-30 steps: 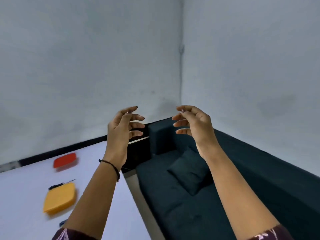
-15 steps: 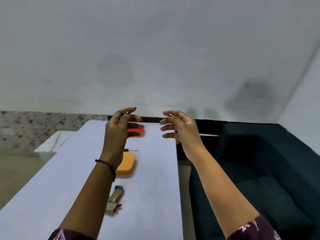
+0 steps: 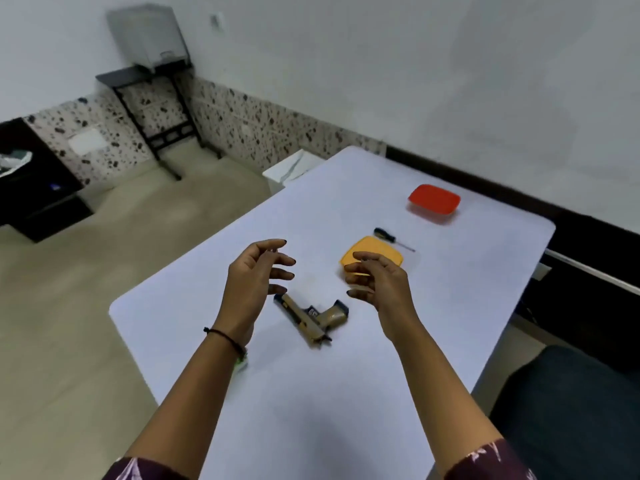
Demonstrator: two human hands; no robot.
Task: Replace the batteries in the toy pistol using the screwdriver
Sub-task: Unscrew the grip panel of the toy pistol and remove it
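A tan and black toy pistol [image 3: 313, 317] lies flat on the white table [image 3: 346, 393], muzzle toward the upper left. A black-handled screwdriver [image 3: 393, 239] lies farther back, beside a yellow lidded box [image 3: 375, 249]. My left hand [image 3: 254, 284] hovers above the table just left of the pistol, fingers loosely curled and holding nothing. My right hand [image 3: 381, 284] hovers to the pistol's right, partly covering the yellow box, fingers loosely curled and empty. Both palms face each other.
A red lidded box [image 3: 434, 199] sits near the table's far edge. A dark sofa [image 3: 571, 410] stands to the right of the table. A white bin [image 3: 294, 168] and a black metal stand [image 3: 162, 109] are on the floor beyond the table's left side.
The view has swung left and down from the wall and sofa onto the table. The pistol, screwdriver and both boxes now lie in full view under my raised hands.
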